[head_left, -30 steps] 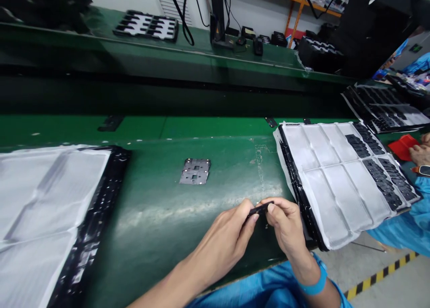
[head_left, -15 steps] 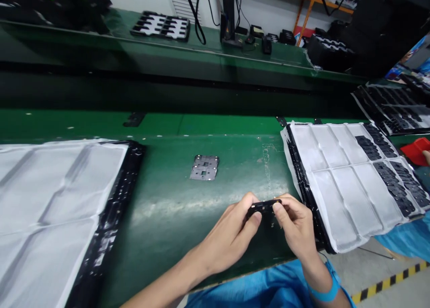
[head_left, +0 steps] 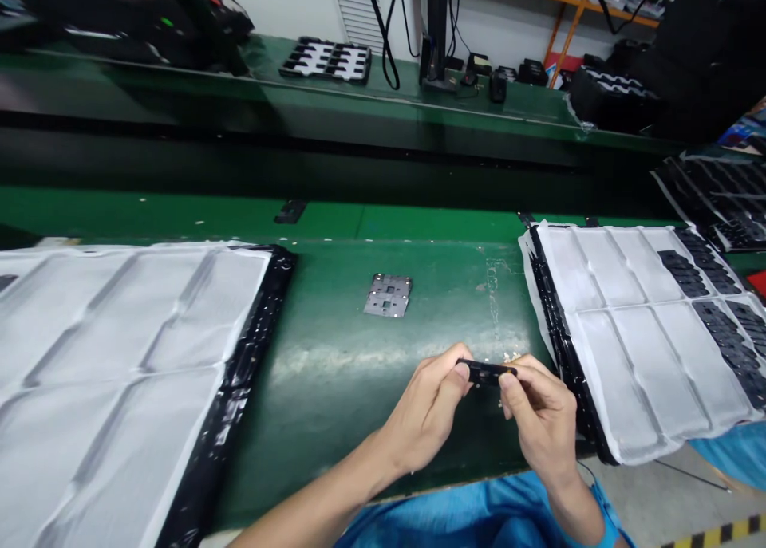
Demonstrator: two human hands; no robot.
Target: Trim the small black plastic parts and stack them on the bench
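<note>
A small flat black plastic part [head_left: 486, 372] is held above the green table between both hands. My left hand [head_left: 432, 400] pinches its left end between thumb and fingers. Its right end is gripped by my right hand [head_left: 542, 408], thumb on the near side. Fine details of the part are too small to make out. Beyond the hands, a flat grey plate with square cutouts [head_left: 388, 295] lies on the green table [head_left: 335, 420]. Small pale bits lie on the table near my right hand.
To the left is a stack of trays lined with white sheet [head_left: 173, 317]. At right, another white-lined tray [head_left: 628, 333] holds rows of black parts [head_left: 727, 344]. A dark channel [head_left: 359, 161] runs behind the table; a black-and-white tray [head_left: 326, 60] sits on the ledge beyond.
The whole scene has shifted right as the view turned left, so more of the left tray shows. The black part is turned slightly, still in both hands.
</note>
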